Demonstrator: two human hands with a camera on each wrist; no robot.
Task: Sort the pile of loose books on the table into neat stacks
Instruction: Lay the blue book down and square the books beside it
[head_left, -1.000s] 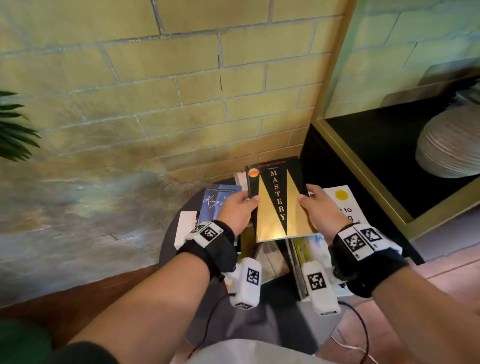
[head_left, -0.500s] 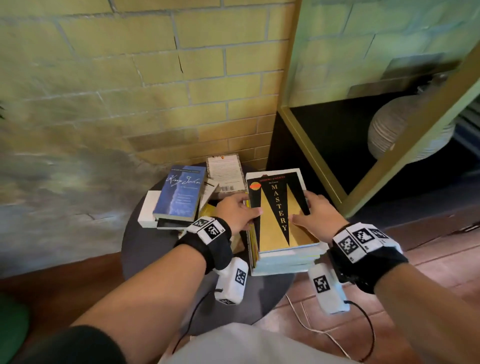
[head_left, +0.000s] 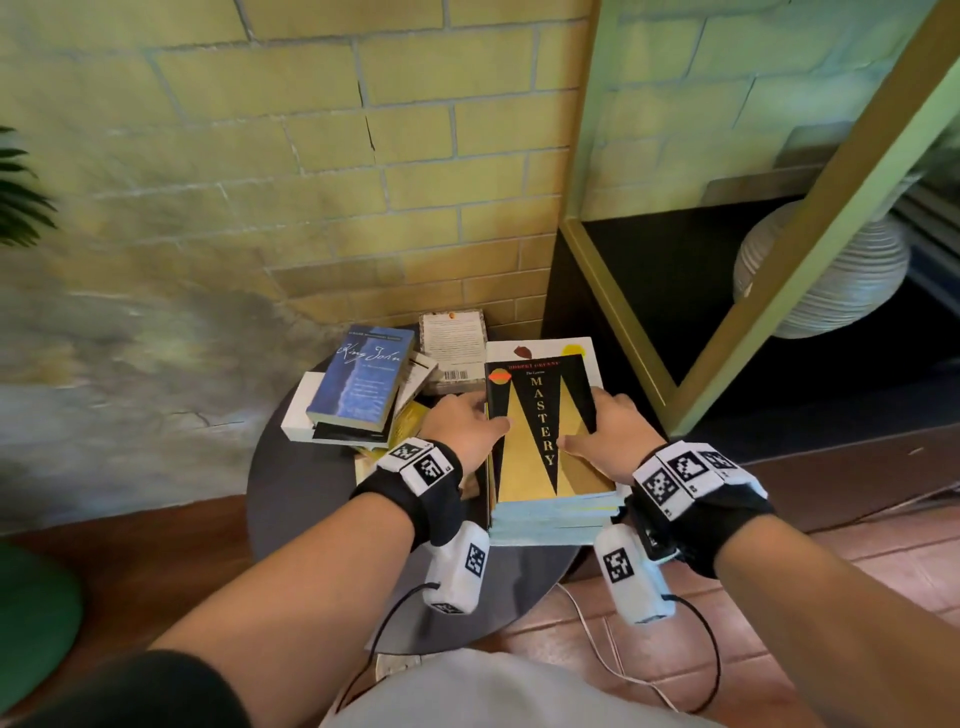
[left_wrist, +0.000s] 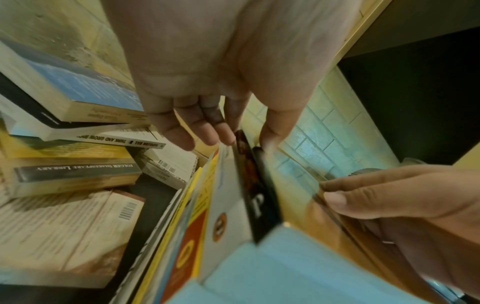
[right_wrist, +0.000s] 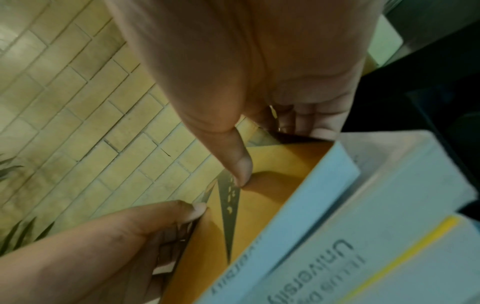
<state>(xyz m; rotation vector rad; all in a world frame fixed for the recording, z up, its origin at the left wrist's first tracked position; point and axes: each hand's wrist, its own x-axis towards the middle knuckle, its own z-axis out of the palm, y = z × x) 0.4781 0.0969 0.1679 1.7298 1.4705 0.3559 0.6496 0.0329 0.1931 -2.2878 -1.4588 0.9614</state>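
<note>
At centre frame the left hand (head_left: 464, 426) and right hand (head_left: 613, 428) pinch the side edges of the Mastery book (head_left: 545, 426) atop the right-hand stack (head_left: 556, 519), seemingly a light, glossy, slippery paperback, best held by both long edges.

A black-and-gold paperback titled "Mastery" (head_left: 545, 431) lies flat, cover up, on top of a squared stack of pale-edged books (head_left: 558, 522) at the right side of the small round dark table (head_left: 291, 519). To its left sits a loose, crooked heap: a blue "King John" paperback (head_left: 361, 384) lies on top, tilted over white and yellow books. Behind, near the wall, a white book lies back cover up (head_left: 453, 345), its barcode showing.
</note>
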